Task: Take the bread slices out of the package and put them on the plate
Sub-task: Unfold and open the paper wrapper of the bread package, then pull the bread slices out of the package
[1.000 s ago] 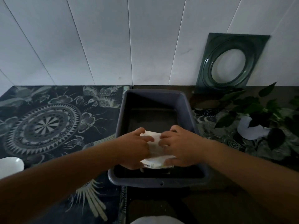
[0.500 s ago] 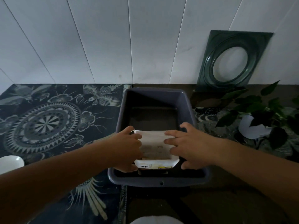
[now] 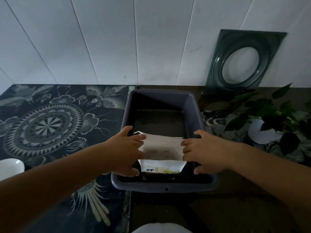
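A white bread package (image 3: 162,153) stands in the near end of a dark purple plastic tub (image 3: 196,108). My left hand (image 3: 125,151) grips the package's left top edge. My right hand (image 3: 204,150) grips its right top edge. The bag's mouth is pulled wide between them, and pale slices show dimly inside. A white plate (image 3: 11,166) lies at the far left edge on the patterned mat, only partly in view.
The tub sits where a dark patterned mat (image 3: 50,121) meets a brown counter. A leafy plant (image 3: 276,118) in a white pot stands at the right. A dark green frame (image 3: 242,59) leans on the white wall. A white shape (image 3: 161,228) shows at the bottom edge.
My hands were close together over the top of the package; they have moved apart sideways, spreading the bag's mouth open. The package stays in the tub.
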Demonstrator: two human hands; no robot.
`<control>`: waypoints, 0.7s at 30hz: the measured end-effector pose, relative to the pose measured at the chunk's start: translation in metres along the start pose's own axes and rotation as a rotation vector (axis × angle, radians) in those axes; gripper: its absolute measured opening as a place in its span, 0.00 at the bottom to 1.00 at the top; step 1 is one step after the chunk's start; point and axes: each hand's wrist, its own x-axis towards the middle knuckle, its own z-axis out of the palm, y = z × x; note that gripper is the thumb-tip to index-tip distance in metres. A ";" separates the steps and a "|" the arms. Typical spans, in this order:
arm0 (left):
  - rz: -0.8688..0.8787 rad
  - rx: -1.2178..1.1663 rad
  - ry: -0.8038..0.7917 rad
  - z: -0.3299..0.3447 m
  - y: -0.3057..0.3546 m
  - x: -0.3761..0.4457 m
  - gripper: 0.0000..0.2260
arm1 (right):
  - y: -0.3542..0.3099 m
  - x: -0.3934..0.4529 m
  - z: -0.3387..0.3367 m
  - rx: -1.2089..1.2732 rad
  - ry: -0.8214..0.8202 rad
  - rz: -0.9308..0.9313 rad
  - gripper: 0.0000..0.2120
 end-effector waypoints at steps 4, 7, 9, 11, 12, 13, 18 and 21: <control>0.037 -0.067 0.079 0.001 0.008 -0.002 0.26 | -0.002 0.000 0.000 0.030 -0.049 0.011 0.25; 0.043 -0.136 0.164 0.004 0.019 -0.007 0.28 | -0.008 0.000 0.000 0.091 -0.030 0.003 0.25; 0.037 -0.155 0.193 0.009 0.025 -0.012 0.28 | -0.012 -0.003 0.001 0.102 0.013 -0.014 0.24; 0.020 -0.166 0.208 0.014 0.029 -0.017 0.26 | -0.016 -0.008 0.001 0.114 0.011 -0.018 0.23; 0.005 -0.176 0.215 0.016 0.030 -0.020 0.26 | -0.018 -0.009 0.001 0.126 0.017 -0.010 0.22; -0.012 -0.190 0.222 0.017 0.031 -0.022 0.24 | -0.020 -0.010 -0.001 0.133 0.042 0.005 0.20; -0.093 -0.196 0.319 0.022 0.043 -0.028 0.15 | -0.032 0.015 -0.029 0.198 0.263 0.053 0.12; -0.113 -0.207 0.363 0.026 0.052 -0.026 0.16 | -0.040 0.049 -0.042 0.308 0.080 0.046 0.05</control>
